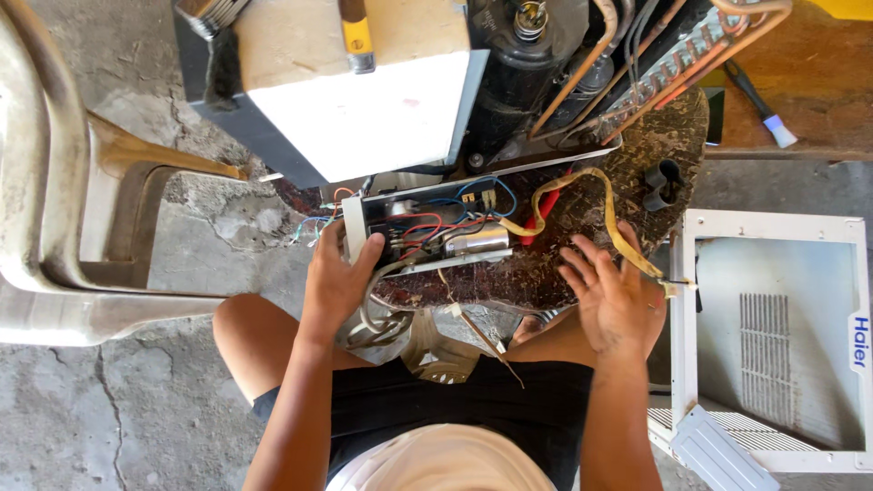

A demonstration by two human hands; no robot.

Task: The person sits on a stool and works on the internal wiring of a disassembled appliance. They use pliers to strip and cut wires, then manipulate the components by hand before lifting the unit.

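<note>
An open electrical box (427, 232) with red, blue and black wires and a silver capacitor (476, 241) lies on a worn round wooden table (600, 205). My left hand (336, 277) grips the box's left end, thumb on its front edge. My right hand (611, 295) hovers with fingers spread over the table's near edge, beside a yellow sleeved wire (611, 223) that trails from the box. A grey cable coil (377, 309) hangs below the box by my left hand.
A dismantled air conditioner sits behind: white fan housing (364, 109), black compressor (518, 77), copper tubes (673, 64). A white front cover (773, 336) lies on the right floor, a plastic chair (64, 227) stands left. A brush (762, 105) rests on a wooden bench.
</note>
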